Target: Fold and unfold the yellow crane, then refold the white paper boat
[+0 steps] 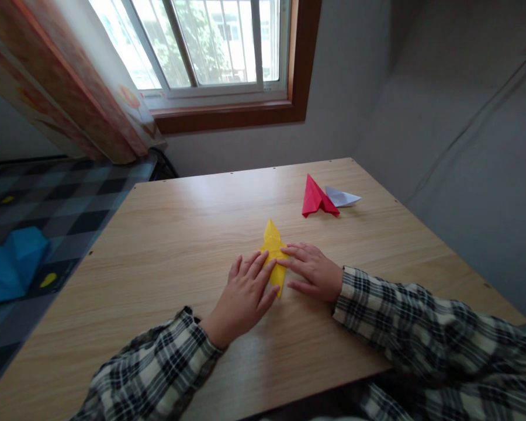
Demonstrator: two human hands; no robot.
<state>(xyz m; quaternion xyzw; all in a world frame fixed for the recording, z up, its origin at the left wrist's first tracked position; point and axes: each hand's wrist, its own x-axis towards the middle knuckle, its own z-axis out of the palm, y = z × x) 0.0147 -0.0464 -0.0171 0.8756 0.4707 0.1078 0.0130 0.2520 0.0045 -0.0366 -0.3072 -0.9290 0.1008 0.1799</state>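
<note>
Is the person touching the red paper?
No: the left hand and the right hand rest on the yellow paper, while the red paper lies apart, farther back on the table.

Brt window (210, 44) w/ curtain (81, 76) lights 1 wood tbl (170, 228).

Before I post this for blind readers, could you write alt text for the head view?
A person's left hand and right hand touch a yellow folded paper on a wooden table. Farther back, rightward, lie a red folded paper and white folded paper.
</note>
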